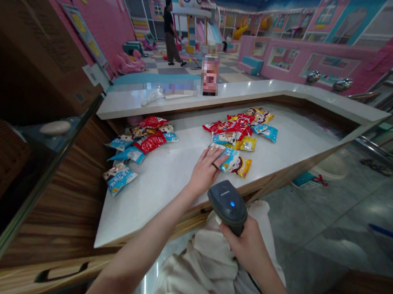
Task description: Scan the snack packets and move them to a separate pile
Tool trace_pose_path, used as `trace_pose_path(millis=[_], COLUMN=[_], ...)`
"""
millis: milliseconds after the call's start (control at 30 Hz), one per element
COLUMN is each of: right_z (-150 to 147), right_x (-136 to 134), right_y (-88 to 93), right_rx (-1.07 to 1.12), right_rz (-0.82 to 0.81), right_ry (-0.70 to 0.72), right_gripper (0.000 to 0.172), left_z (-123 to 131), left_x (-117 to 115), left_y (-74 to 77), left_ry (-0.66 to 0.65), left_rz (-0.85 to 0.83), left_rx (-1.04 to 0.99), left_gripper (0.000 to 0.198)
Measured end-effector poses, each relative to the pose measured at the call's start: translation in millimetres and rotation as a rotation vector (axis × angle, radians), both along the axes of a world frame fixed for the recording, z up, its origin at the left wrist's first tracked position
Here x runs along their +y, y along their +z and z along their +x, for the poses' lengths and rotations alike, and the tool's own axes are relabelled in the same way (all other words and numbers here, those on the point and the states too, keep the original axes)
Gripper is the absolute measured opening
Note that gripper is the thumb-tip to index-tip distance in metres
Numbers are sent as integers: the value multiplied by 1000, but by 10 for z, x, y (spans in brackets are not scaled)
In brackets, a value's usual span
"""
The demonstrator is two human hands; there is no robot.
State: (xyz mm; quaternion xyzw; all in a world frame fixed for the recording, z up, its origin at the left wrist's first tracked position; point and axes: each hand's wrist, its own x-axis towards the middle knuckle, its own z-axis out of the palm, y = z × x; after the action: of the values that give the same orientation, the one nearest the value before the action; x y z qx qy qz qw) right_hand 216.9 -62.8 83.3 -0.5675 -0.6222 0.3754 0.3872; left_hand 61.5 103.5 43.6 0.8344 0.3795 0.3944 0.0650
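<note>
At the far left, a big cardboard box [39, 53] sits above a dark glass panel [46, 155] and a wooden cabinet front [56, 209]. Next along, on a white counter [153, 206], lies a loose pile of snack packets [140, 143] in red, blue and white, with two more blue packets just below it. The person's left hand [205, 172] comes in from the lower left, open and flat with the fingers spread, and its fingertips rest on a yellow and blue snack packet [232, 162]. That packet lies at the near edge of a second pile of snack packets [237, 131], set well apart from the first. The right hand [245, 243] sits lower, closed around the grip of a black barcode scanner [228, 206], which shows a lit blue light. Under that hand hangs a pale cloth [202, 271]. Behind the counter, a raised white ledge [253, 90] carries a pixelated box [210, 75]. Beyond it, a co-worker [172, 30] in dark clothes holds a mop handle in a pink play area, and a pink wall [305, 51] runs off to the right
</note>
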Motion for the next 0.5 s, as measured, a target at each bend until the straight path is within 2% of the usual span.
trace_pose_path(millis=[67, 167, 300, 500], right_z=[36, 89, 128, 133], right_x=[-2, 1, 18, 53], right_y=[-2, -29, -65, -83], right_rx=[1, 0, -10, -49], right_rz=[-1, 6, 18, 53], right_ry=[-5, -18, -41, -55], right_gripper=[18, 19, 19, 17], left_z=[143, 336, 493, 545], left_x=[91, 199, 346, 620], left_y=[-87, -228, -310, -251], left_ry=[-42, -52, 28, 116], left_rz=[22, -24, -54, -113], left_rx=[234, 375, 347, 264], left_gripper=[50, 61, 64, 60])
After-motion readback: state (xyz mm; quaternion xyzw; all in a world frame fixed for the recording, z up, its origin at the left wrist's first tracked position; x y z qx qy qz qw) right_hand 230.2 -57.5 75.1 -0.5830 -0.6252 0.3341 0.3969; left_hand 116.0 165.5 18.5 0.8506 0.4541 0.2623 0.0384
